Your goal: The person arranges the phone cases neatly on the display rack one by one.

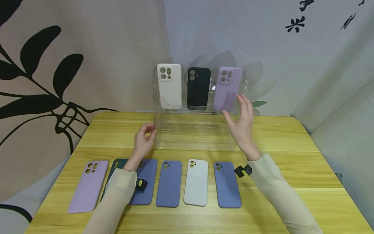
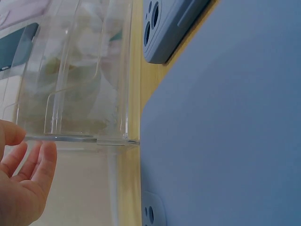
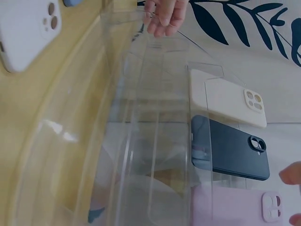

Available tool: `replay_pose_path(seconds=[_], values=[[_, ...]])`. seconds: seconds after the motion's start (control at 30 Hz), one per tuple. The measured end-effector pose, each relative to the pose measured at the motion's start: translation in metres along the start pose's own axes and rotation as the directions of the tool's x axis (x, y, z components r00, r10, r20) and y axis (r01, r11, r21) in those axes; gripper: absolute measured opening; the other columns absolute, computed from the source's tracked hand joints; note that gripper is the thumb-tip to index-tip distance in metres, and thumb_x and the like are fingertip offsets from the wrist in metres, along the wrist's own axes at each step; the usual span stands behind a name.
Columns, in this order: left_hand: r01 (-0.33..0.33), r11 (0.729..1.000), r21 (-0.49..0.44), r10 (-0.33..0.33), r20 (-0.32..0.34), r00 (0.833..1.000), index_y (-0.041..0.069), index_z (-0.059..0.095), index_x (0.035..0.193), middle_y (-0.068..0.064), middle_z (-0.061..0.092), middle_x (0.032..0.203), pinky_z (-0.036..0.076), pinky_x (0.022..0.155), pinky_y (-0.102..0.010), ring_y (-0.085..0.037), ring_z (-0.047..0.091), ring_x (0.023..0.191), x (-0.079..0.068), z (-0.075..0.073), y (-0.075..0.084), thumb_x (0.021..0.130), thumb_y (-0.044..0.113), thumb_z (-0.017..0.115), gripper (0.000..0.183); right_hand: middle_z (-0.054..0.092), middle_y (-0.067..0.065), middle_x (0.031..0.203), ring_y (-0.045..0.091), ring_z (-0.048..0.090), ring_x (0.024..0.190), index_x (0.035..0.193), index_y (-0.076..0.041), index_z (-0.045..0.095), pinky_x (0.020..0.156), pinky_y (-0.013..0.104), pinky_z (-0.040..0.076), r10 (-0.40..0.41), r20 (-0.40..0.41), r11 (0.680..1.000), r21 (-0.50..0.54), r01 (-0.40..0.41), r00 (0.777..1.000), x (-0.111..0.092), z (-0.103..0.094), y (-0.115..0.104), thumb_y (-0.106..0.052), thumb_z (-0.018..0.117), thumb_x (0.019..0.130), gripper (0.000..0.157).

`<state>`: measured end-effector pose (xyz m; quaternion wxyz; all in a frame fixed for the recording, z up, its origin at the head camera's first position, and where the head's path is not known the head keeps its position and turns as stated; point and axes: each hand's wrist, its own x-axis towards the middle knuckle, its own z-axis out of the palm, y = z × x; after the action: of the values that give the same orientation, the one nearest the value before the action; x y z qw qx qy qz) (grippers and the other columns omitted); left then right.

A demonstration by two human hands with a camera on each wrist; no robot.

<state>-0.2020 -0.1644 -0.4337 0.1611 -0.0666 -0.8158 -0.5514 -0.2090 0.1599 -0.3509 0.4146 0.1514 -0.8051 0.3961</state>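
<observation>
A clear acrylic display rack (image 1: 198, 126) stands on the table. Its top tier holds a white phone case (image 1: 172, 89), a black phone case (image 1: 199, 87) and a purple phone case (image 1: 226, 86), all leaning upright. With thumb and fingers on opposite sides of the rack's left side panel, my left hand (image 1: 143, 141) pinches its edge; the left wrist view shows those fingers (image 2: 44, 162) at the panel. My right hand (image 1: 243, 126) is spread beside the purple case, fingertips right at its lower right edge. Part of that hand (image 3: 292, 173) enters the right wrist view.
In a row along the table front (image 1: 263, 214) lie a purple case (image 1: 89, 185), a dark green case (image 1: 117, 165) partly under my left arm, several blue cases (image 1: 169, 183) and a white case (image 1: 196, 182). Behind the rack hangs a printed curtain (image 1: 125, 58).
</observation>
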Motion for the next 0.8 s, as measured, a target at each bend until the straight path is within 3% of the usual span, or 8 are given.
replay_pose_path(seconds=[0.07,0.33,0.6,0.8], values=[[-0.004,1.0,0.0,0.004,-0.002,1.0,-0.008,0.056,0.11,-0.022,0.059,0.104,0.051,0.074,-0.024,-0.031,0.058,0.098,0.001,0.001,-0.007,0.089,-0.003,0.057,0.022,0.044,0.029,0.13,0.038,0.039,0.124,0.127,0.012,0.046,0.104,0.046,0.03,0.003,0.011,1.0,0.001,-0.003,1.0,-0.006,-0.002,0.0,-0.002,0.072,0.077,0.059],[0.017,1.0,0.012,-0.017,0.007,1.0,-0.009,0.055,0.111,-0.024,0.059,0.105,0.051,0.075,-0.028,-0.033,0.058,0.1,0.001,0.0,-0.003,0.09,-0.002,0.056,0.022,0.045,0.027,0.13,0.038,0.039,0.123,0.127,0.012,0.046,0.102,0.049,0.031,0.016,0.061,1.0,-0.004,-0.016,0.998,-0.028,-0.007,0.0,-0.005,0.072,0.078,0.057],[0.004,1.0,0.023,-0.004,0.014,1.0,-0.016,0.053,0.109,-0.03,0.057,0.104,0.051,0.076,-0.031,-0.04,0.057,0.099,-0.008,-0.004,0.034,0.089,-0.008,0.053,0.022,0.045,0.028,0.13,0.041,0.04,0.122,0.126,0.012,0.046,0.103,0.053,0.029,0.046,0.098,0.999,0.025,-0.049,0.994,-0.053,-0.012,0.002,0.001,0.072,0.076,0.058],[0.013,1.0,0.029,-0.013,0.013,1.0,-0.017,0.053,0.109,-0.03,0.057,0.104,0.05,0.077,-0.031,-0.04,0.057,0.099,-0.008,-0.005,0.037,0.089,-0.009,0.053,0.022,0.046,0.029,0.128,0.042,0.041,0.121,0.125,0.013,0.046,0.101,0.054,0.032,0.072,0.137,0.997,0.018,-0.075,0.988,-0.072,-0.015,0.001,0.001,0.072,0.075,0.058]])
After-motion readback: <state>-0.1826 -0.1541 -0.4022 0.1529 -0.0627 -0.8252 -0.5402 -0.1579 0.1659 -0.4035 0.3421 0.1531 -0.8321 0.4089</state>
